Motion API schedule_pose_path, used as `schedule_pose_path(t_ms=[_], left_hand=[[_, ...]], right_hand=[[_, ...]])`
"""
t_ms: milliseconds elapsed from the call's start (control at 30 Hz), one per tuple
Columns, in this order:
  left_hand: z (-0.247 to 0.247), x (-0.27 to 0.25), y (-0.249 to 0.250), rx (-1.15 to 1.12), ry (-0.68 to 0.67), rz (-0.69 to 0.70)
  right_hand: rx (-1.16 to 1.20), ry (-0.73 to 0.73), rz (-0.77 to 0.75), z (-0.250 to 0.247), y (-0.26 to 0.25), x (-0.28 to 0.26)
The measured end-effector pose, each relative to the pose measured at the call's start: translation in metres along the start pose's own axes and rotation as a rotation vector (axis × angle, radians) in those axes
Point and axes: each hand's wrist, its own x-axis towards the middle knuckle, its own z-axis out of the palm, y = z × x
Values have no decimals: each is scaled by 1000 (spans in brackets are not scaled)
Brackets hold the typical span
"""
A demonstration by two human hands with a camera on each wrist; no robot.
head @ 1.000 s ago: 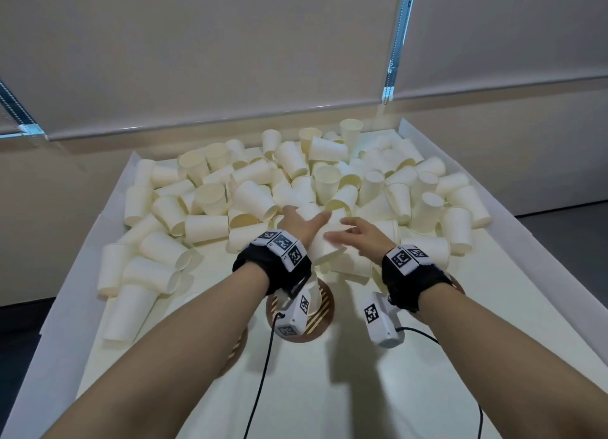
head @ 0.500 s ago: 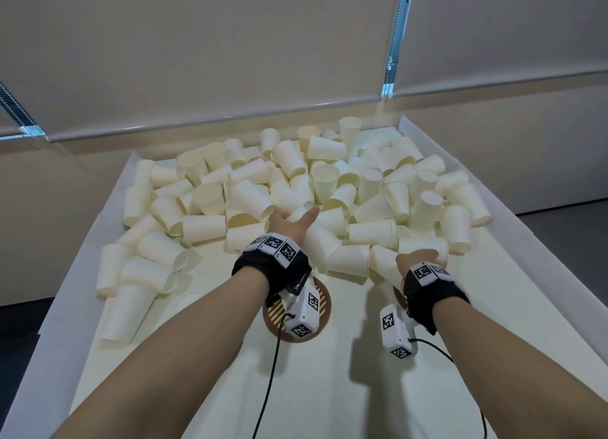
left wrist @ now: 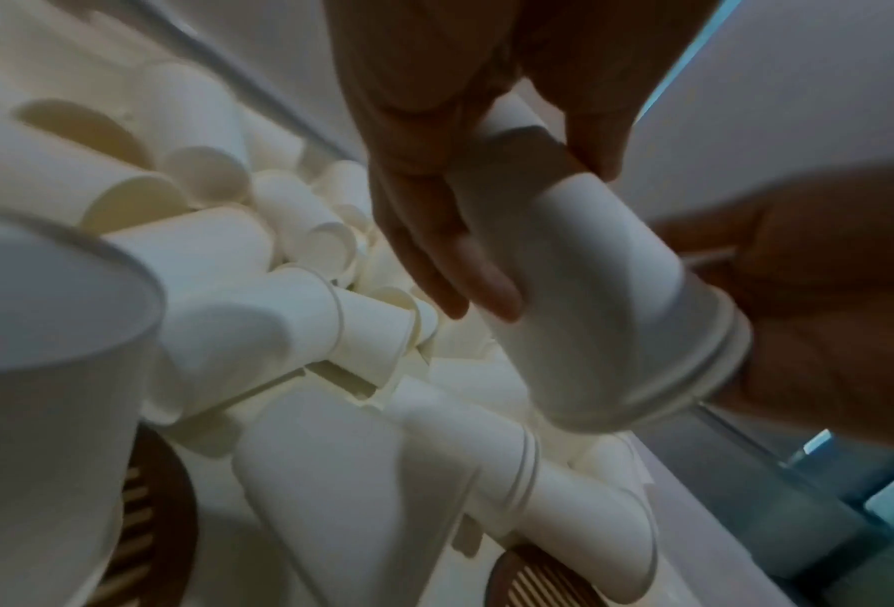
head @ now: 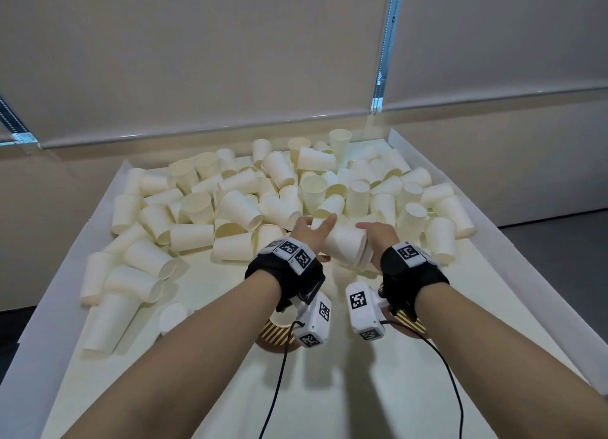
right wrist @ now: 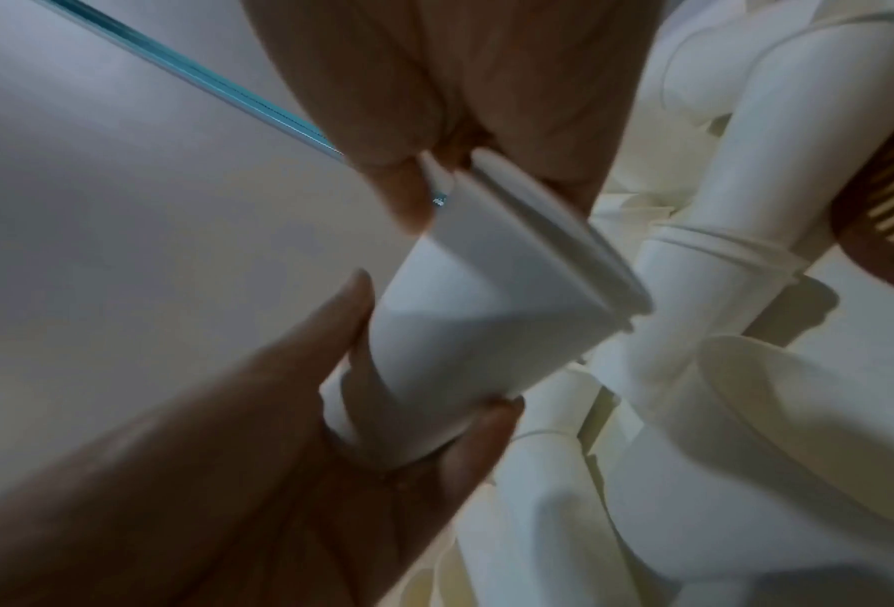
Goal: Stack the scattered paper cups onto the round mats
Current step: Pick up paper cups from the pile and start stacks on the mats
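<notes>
Both hands hold one short stack of nested white paper cups [head: 343, 246] sideways above the table, just in front of the pile. My left hand [head: 311, 233] grips the narrow bottom end [left wrist: 528, 197]. The right hand [head: 376, 238] pinches the rim end [right wrist: 554, 230], where a few rims [left wrist: 720, 357] show as rings. Two round striped mats lie below my wrists, one on the left [head: 274, 335] and one on the right [head: 409, 323], both partly hidden by the wrist cameras. Scattered cups [head: 240, 208] fill the far half of the table.
A white raised wall [head: 513, 264] borders the table on the right, with another on the left [head: 62, 257]. Loose cups [head: 108, 323] lie along the near left side. Another nested pair [left wrist: 434, 472] lies beside the mats. Black cables [head: 279, 379] trail from the wrist cameras.
The right hand has come up from beside the right mat to the left hand. The left hand drew back from the pile, and both now hold one cup stack between them.
</notes>
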Motion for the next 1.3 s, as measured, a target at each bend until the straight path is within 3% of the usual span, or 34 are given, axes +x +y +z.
schedule_pose_path(t_ms=[100, 200, 267, 400, 467, 633, 767, 967, 1200, 1300], left_hand=[[10, -1, 3, 99, -62, 49], [13, -2, 10, 221, -81, 111], [19, -6, 13, 321, -119, 139], [43, -14, 10, 475, -304, 217], [52, -15, 4, 627, -334, 307], [51, -6, -13, 911, -410, 364], [38, -1, -23, 1190, -531, 340], [32, 4, -38, 1420, -636, 296], [43, 7, -59, 1562, -554, 353], [48, 9, -65, 1596, -519, 358]], right_hand=[[133, -147, 46, -6, 0, -5], [-138, -333, 93, -25, 6, -9], [-350, -379, 98, -32, 14, -6], [-609, -258, -55, -42, 34, 10], [-642, -148, -85, -50, 41, 10], [-346, 66, -21, -81, 73, 17], [-224, 140, -27, -92, 87, 24], [-101, 249, -70, -99, 96, 30], [-174, 378, -84, -113, 96, 30], [-357, 309, 4, -122, 99, 27]])
